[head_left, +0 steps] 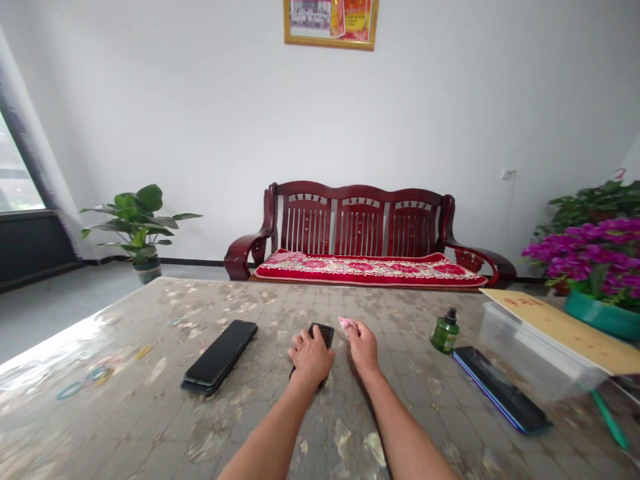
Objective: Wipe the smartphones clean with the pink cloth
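The left hand [313, 357] lies palm down over a small dark phone [327, 332] at the middle of the counter [165, 427], fingers bent across it and the phone's far end showing past them; whether they grip it or only rest there I cannot tell, since the hand hides most of the phone. Just to its right, the right hand [363, 347] pinches a crumpled pink-and-white scrap [345, 325] between thumb and fingers, its tip pointing towards the phone. A narrow gap parts the two hands, while a band of patterned surface runs from them to the counter's far edge, giving room to move forward. Towards the left edge, a large black phone [220, 357] lies slanted, well apart from the left hand, with a wide lane between. Beyond it, nearer that edge, are coloured rubber bands [100, 377]. On the other side, a broad gap leads from the right hand to a green bottle [445, 333], upright just beside the far end of a blue-edged phone [500, 390]. Next to these, towards the right edge, a clear plastic box [535, 357] bearing a tan sheet [560, 327] limits sideways room, a green strip [610, 420] near its close end.
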